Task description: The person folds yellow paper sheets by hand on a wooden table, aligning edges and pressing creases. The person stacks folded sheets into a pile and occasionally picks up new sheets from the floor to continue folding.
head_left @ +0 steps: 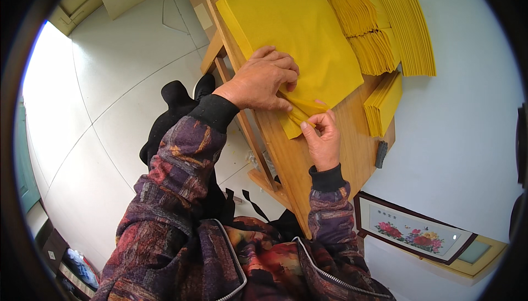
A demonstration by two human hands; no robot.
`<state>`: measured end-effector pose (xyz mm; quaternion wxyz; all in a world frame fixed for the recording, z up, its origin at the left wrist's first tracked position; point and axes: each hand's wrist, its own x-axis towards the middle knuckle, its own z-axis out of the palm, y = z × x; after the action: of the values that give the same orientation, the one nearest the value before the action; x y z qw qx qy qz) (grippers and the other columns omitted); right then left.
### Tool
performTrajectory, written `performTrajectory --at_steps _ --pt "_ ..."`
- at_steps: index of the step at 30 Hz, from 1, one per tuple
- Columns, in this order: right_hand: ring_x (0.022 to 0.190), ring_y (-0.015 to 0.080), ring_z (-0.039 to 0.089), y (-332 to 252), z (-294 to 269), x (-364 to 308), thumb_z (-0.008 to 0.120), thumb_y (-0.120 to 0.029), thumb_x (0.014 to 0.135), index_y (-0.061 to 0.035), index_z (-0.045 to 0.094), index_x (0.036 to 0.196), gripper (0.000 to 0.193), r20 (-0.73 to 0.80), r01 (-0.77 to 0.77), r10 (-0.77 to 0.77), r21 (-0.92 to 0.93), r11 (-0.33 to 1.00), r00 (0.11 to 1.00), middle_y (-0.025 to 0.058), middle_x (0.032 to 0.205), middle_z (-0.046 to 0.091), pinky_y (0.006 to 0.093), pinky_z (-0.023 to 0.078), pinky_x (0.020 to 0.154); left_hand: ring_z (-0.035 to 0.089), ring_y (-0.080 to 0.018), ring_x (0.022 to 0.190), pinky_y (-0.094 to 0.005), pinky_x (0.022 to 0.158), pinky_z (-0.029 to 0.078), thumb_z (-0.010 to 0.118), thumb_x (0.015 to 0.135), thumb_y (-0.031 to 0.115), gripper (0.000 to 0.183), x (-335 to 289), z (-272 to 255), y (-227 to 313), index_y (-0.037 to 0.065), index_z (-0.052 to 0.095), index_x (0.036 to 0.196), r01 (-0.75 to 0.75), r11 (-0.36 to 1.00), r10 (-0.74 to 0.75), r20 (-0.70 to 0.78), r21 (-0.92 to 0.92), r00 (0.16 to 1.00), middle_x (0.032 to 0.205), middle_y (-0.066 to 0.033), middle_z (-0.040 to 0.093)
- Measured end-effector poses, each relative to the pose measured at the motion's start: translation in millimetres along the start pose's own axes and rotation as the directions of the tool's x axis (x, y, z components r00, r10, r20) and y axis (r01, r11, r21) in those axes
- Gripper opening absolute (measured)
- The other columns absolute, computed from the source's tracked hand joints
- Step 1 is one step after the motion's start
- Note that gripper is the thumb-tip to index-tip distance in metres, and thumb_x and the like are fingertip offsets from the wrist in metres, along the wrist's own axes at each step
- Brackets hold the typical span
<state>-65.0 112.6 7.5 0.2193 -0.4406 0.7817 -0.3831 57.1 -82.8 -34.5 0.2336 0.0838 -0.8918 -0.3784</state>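
Note:
A thick stack of yellow sheets, paper or thin cloth, lies on the wooden table. Its near end carries a gathered, creased fold of a yellow sheet. My left hand rests on the stack's left edge, fingers curled, its thumb beside the crease; part of the sheet seems held between thumb and fingers. Close to the table's middle, my right hand pinches the fold's right end between thumb and fingers. The left hand's fingertips are partly hidden.
Folded yellow bundles stand along the wall side, with a smaller bundle nearer me. A dark grey block lies by the table's right edge. A framed flower picture hangs at lower right. A cardboard box stands behind the table.

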Motion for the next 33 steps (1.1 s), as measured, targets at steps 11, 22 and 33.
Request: performTrajectory --at_steps 11,22,33 --pt "0.124 0.0247 0.046 3.8 0.7 0.0 0.066 -0.011 0.088 -0.0028 0.053 0.083 0.016 -0.022 -0.019 0.022 0.101 0.995 1.0 0.017 0.124 0.049 0.0315 0.046 0.088 0.046 -0.0264 0.123 -0.0466 0.115 0.02 0.081 0.065 0.029 0.031 0.2 -0.4 1.0 0.011 0.062 0.083 0.004 1.0 -0.004 -0.003 -0.008 1.0 0.116 -0.0043 0.058" --pt "0.12 0.0241 0.048 7.6 0.0 1.9 0.063 -0.018 0.093 -0.0026 0.054 0.085 0.02 -0.054 0.069 -0.066 0.058 0.996 0.996 0.0161 0.117 0.053 0.0297 0.045 0.084 0.046 -0.0264 0.123 -0.0466 0.115 0.02 0.081 0.066 0.029 0.031 0.2 -0.5 1.9 0.012 0.062 0.083 0.01 1.0 -0.01 -0.006 -0.009 1.0 0.116 -0.0043 0.058" --pt "0.115 0.0223 0.051 6.9 0.2 3.6 0.062 -0.02 0.094 -0.002 0.053 0.083 0.024 -0.096 0.055 -0.047 0.078 0.995 0.994 0.0168 0.117 0.054 0.0302 0.042 0.085 0.045 -0.0262 0.125 -0.0464 0.115 0.02 0.081 0.065 0.03 0.032 0.4 -1.1 0.6 0.011 0.062 0.084 -0.002 1.0 0.002 0.006 -0.002 1.0 0.117 -0.0044 0.058"
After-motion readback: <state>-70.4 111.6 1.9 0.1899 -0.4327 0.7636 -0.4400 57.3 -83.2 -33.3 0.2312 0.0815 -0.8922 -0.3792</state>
